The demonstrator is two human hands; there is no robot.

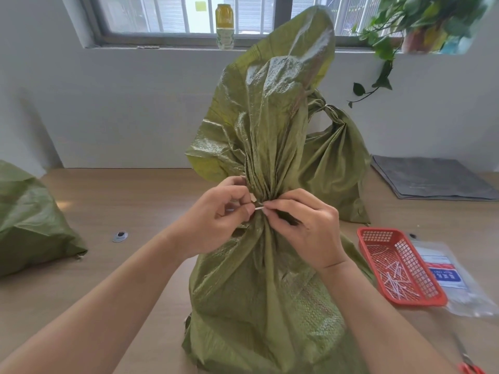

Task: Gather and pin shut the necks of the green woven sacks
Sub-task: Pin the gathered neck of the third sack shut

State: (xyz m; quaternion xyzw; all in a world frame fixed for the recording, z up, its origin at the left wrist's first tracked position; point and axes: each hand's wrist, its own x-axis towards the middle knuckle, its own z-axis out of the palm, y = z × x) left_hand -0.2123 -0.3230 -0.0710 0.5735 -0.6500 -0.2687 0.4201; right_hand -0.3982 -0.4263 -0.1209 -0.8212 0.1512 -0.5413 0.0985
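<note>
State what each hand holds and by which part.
Both hands pinch a thin white pin at the sack's gathered neck: left hand its left end, right hand its right end.

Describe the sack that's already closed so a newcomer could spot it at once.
Start at the tall green woven sack standing mid-table between the left hand and right hand. Directly behind it to the right, near the wall, sits a smaller green woven sack. Unlike the slumped sack at the left edge, its neck is cinched into a tight twist.

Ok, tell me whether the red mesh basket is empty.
Not empty: the red plastic mesh basket holds a loose pile of thin white ties at its near end.
</note>
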